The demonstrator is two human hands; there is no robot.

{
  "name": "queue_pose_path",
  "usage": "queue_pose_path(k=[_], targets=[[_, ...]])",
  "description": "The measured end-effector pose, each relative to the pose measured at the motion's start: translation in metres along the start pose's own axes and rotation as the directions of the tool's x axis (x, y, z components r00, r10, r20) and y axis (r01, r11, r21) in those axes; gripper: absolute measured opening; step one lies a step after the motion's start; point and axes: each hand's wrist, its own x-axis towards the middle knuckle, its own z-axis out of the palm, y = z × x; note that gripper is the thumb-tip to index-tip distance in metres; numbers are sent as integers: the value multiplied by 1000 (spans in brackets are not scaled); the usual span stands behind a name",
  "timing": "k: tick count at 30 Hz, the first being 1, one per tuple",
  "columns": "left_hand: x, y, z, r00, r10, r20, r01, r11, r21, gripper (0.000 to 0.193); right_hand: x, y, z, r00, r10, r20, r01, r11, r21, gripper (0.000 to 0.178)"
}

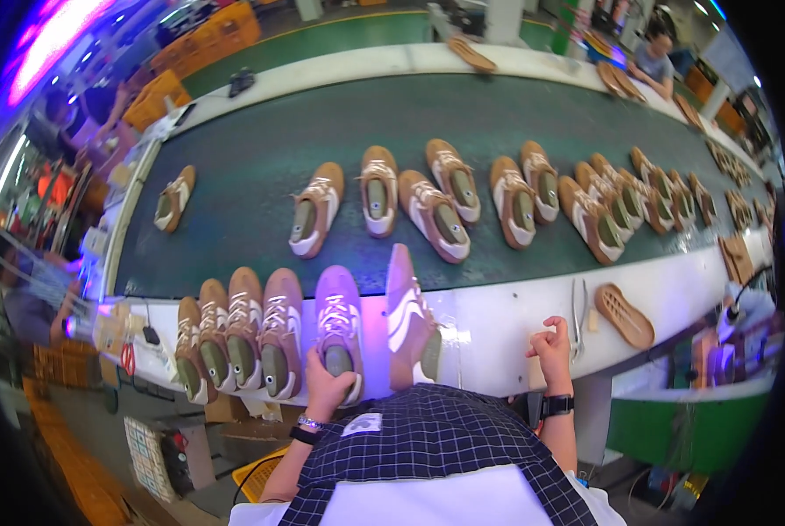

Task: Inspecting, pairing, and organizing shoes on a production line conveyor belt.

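At the heel of a tan sneaker (338, 302) with white laces, my left hand (327, 384) is closed, its thumb at the collar. This sneaker stands toe-away on the white table edge (489, 329) under purple light. Just right of it another sneaker (406, 320) lies on its side, white stripes showing. Left of my hand several matching sneakers (280, 324) stand in a row. My right hand (550, 349) hovers over the white edge, empty, with fingers loosely bent and apart. Nearest to it are metal pincers (577, 320) and a brown shoe sole (625, 316).
A green conveyor belt (243, 131) runs beyond the edge, carrying several more sneakers (434, 215). Across it, a person (654, 61) sits near soles on the far ledge. Red-handled scissors (128, 358) hang at the left; a yellow crate (257, 473) is below.
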Motion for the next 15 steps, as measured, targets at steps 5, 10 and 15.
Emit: queue_pose_path(k=[5, 10, 15], targets=[[-2, 3, -5, 999, -46, 5, 46, 999, -23, 71, 13, -30, 45, 992, 71, 104, -60, 993, -105, 37], [-5, -4, -16, 1000, -29, -4, 29, 1000, -10, 64, 38, -22, 65, 994, 77, 74, -61, 978, -198, 11], [-12, -9, -26, 997, -8, -76, 9, 1000, 13, 63, 66, -2, 48, 992, -128, -17, 61, 583, -810, 17]])
